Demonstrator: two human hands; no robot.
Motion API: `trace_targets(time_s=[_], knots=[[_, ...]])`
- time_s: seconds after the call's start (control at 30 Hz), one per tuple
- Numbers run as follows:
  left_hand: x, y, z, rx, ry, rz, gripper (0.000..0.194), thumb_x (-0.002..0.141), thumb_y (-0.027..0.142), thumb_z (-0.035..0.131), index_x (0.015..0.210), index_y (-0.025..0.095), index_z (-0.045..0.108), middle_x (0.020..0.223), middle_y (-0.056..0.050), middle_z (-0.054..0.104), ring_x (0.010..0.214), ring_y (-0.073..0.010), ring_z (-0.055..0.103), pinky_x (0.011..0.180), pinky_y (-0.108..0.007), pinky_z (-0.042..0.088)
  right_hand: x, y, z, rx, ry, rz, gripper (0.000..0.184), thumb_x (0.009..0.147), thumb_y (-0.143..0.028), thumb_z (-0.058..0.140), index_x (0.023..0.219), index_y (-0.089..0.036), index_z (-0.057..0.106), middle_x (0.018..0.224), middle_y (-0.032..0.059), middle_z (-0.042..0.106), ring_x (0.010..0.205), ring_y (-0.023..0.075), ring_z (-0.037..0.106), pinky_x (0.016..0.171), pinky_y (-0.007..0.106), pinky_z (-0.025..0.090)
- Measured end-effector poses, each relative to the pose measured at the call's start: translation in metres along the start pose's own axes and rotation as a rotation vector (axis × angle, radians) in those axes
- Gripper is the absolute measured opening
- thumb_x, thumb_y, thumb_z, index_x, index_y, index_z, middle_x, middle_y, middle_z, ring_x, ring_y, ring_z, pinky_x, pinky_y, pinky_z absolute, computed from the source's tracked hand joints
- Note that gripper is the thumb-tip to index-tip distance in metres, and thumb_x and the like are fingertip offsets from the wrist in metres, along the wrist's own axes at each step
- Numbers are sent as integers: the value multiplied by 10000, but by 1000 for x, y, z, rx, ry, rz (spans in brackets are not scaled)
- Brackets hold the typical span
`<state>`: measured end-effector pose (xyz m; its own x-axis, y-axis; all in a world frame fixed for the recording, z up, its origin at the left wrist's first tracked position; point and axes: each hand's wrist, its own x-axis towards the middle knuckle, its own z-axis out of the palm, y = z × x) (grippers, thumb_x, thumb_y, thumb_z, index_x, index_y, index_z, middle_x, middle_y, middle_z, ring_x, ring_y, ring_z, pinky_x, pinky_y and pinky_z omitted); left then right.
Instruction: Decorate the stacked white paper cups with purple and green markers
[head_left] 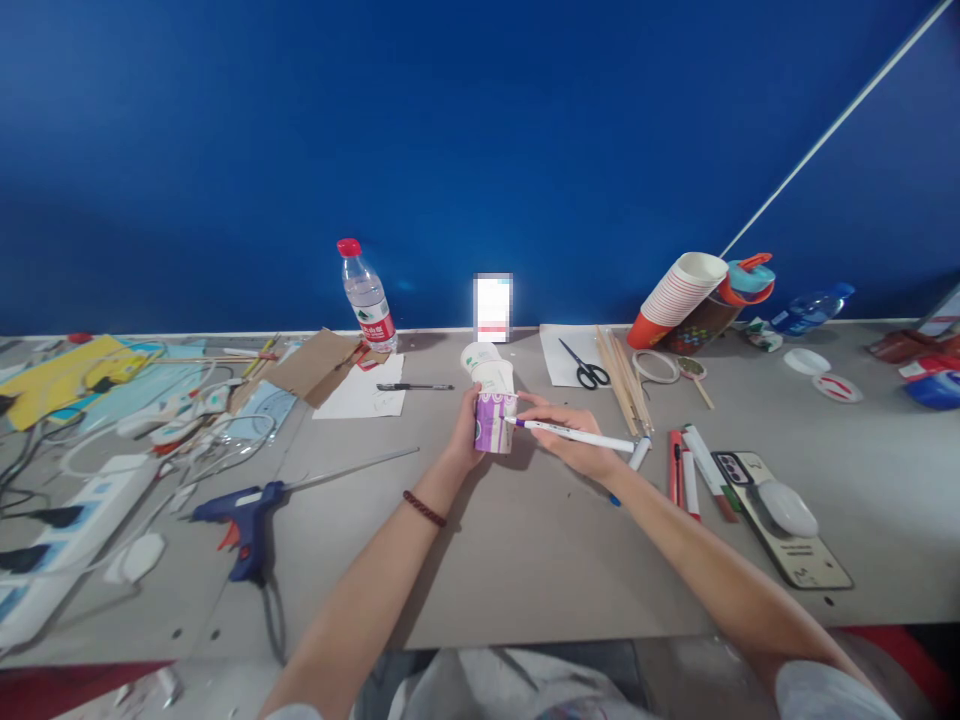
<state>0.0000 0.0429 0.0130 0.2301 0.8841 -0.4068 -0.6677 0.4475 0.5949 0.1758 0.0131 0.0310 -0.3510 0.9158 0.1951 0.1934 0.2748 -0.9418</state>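
A paper cup (pixel 491 432) with purple stripes and a scalloped pattern is held in my left hand (pixel 466 430), whose fingers wrap round its left side. My right hand (pixel 574 440) grips a white marker (pixel 581 436), and its purple tip touches or nearly touches the cup's right side. Part of the cup's upper band is white with green print. Just behind it stands another white paper cup (pixel 480 356), partly hidden. A bright phone screen (pixel 493 308), blurred out, leans at the wall beyond the cups.
To the left lie a blue glue gun (pixel 251 520), a power strip (pixel 82 550), cardboard (pixel 315 375), a pen (pixel 415 387) and a water bottle (pixel 367 300). To the right are scissors (pixel 589 370), wooden sticks (pixel 624 385), stacked cups (pixel 679 300), markers (pixel 684 475) and a phone (pixel 780 520).
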Motion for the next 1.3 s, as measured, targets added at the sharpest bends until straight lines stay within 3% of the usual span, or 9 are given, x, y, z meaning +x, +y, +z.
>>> trace_targets(time_s=[0.23, 0.43, 0.7, 0.93, 1.3], knots=[[2, 0, -1, -41, 8, 11, 367, 896, 425, 482, 952, 111, 665, 717, -70, 688, 610, -179, 640, 631, -288, 519, 0, -5, -1, -35, -35, -27, 206, 823, -284, 638, 989, -261, 757, 1233, 81, 697, 1347, 319, 488, 941, 439, 538], [-1, 2, 2, -13, -37, -25, 431, 932, 433, 382, 921, 103, 659, 685, -90, 689, 574, -192, 647, 578, -298, 519, -1, -6, -2, -71, -67, -32, 218, 825, -270, 640, 1008, -265, 758, 1310, 88, 649, 1365, 307, 467, 959, 444, 530], [3, 1, -3, -17, -40, -26, 428, 887, 468, 450, 995, 104, 647, 742, -105, 706, 612, -229, 679, 598, -332, 538, 0, -9, 2, 5, -103, -62, 180, 798, -285, 684, 953, -262, 773, 1146, 78, 736, 1416, 291, 393, 1029, 432, 494], [4, 1, -5, -39, -12, -47, 425, 864, 481, 477, 996, 113, 645, 713, -88, 701, 609, -226, 675, 589, -330, 542, -2, -8, 0, -10, -142, 13, 200, 791, -284, 693, 971, -252, 773, 1509, 87, 450, 1250, 316, 586, 1005, 437, 507], [3, 1, -6, -30, 15, -28, 423, 865, 480, 479, 1000, 116, 648, 698, -83, 693, 592, -216, 665, 596, -326, 536, -4, -8, -2, -126, -220, 15, 211, 790, -220, 681, 962, -293, 779, 1581, -2, 323, 1329, 323, 507, 1032, 446, 491]])
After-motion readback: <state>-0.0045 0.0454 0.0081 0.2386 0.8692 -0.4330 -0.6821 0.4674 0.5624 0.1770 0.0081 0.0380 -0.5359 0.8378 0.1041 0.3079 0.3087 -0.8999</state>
